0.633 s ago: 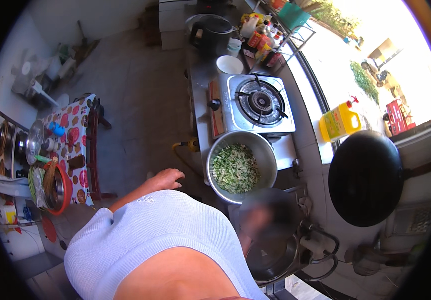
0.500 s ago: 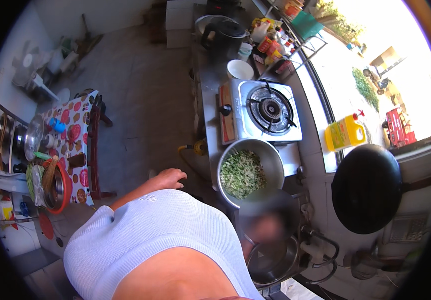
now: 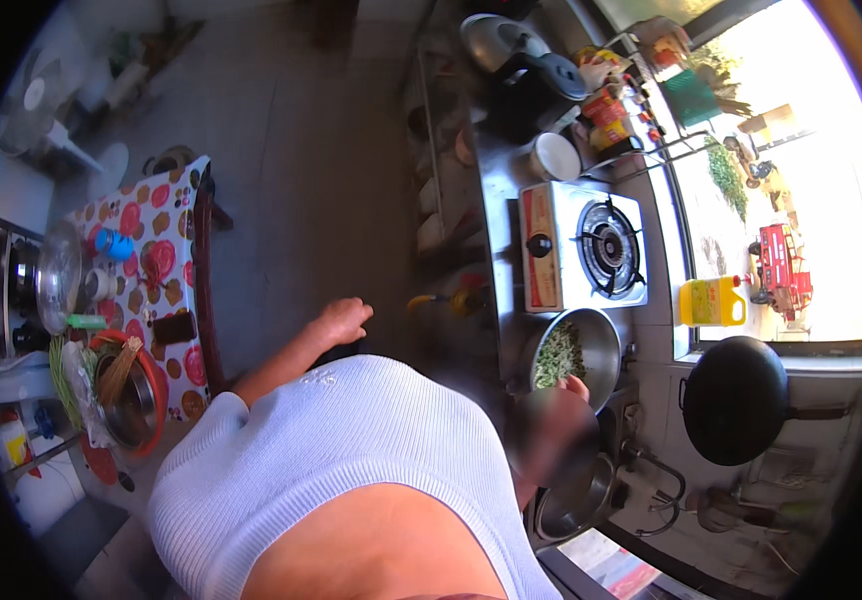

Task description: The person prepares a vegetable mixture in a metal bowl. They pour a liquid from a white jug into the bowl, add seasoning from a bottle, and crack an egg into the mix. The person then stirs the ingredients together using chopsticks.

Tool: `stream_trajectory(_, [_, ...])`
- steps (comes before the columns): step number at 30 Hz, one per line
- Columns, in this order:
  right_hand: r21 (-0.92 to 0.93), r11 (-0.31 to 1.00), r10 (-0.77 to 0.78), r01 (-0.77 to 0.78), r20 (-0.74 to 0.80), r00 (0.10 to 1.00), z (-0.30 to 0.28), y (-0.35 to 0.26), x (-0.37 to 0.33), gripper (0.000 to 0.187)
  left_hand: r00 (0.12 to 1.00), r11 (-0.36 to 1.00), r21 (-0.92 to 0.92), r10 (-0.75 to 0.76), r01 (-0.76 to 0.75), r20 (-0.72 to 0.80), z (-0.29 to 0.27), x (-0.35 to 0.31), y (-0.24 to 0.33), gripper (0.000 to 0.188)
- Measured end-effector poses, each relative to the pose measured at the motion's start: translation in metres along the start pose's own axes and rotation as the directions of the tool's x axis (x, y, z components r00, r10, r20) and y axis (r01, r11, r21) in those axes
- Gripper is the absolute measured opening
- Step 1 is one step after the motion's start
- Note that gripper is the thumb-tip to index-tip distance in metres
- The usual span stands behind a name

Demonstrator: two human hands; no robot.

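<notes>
A round metal pot (image 3: 606, 362) stands on the counter by the near side of the stove, with chopped green and pale bits (image 3: 559, 355) inside. My right hand (image 3: 576, 387) reaches its near rim. A few fingertips show over the edge, while the rest of that hand is covered by a blurred dark patch, so its grip is unclear. My left hand (image 3: 343, 322) hangs over the floor left of the counter. Its fingers are loosely bent, the thumb is apart from them, and nothing shows in it.
Beyond the pot stands a single-burner gas stove (image 3: 541, 245), then a white bowl (image 3: 556, 157) and a black electric pot (image 3: 541, 95). A metal basin (image 3: 561, 515) sits nearer me. At right are a yellow jug (image 3: 711, 302) and a hanging black wok (image 3: 736, 400). A patterned table (image 3: 156, 260) stands left.
My right hand has moved away from the basin toward the pot's rim. The whole view has shifted, so the counter sits further right. My left hand still hangs at the side.
</notes>
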State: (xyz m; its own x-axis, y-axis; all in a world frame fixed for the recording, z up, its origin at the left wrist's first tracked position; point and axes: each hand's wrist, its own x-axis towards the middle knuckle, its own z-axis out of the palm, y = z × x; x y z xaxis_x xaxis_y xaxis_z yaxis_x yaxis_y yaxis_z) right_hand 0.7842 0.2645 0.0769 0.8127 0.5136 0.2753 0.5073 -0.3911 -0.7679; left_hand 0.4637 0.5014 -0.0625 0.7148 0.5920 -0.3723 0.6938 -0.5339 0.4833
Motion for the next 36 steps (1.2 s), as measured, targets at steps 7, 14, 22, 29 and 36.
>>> stream_trajectory(7, [0.085, 0.99, -0.138, 0.109, 0.573, 0.808, 0.139, -0.09, -0.047, 0.021, 0.984, 0.963, -0.206, -0.179, 0.171, -0.021, 0.006, -0.057, -0.092, 0.035])
stream_trajectory(14, [0.129, 0.928, -0.318, 0.35, 0.763, 0.562, 0.223, -0.152, -0.026, 0.022, 0.889, 0.833, -0.441, -0.434, 0.334, -0.146, 0.022, -0.104, -0.135, 0.035])
stream_trajectory(22, [0.287, 0.879, -0.418, 0.381, 0.848, 0.326, 0.345, -0.171, -0.006, 0.021, 0.735, 0.674, -0.653, -0.627, 0.345, -0.259, 0.013, -0.108, -0.185, 0.041])
stream_trajectory(29, [0.142, 0.954, -0.23, 0.264, 0.911, 0.342, 0.441, -0.13, 0.036, 0.021, 0.69, 0.588, -0.646, -0.712, 0.487, -0.128, -0.084, -0.054, -0.189, 0.041])
stream_trajectory(36, [-0.129, 0.555, 0.484, -0.822, 0.854, 0.193, 0.518, 0.011, 0.066, 0.005, 0.784, 0.789, -0.331, -0.592, 0.517, -0.187, -0.102, 0.014, -0.226, 0.045])
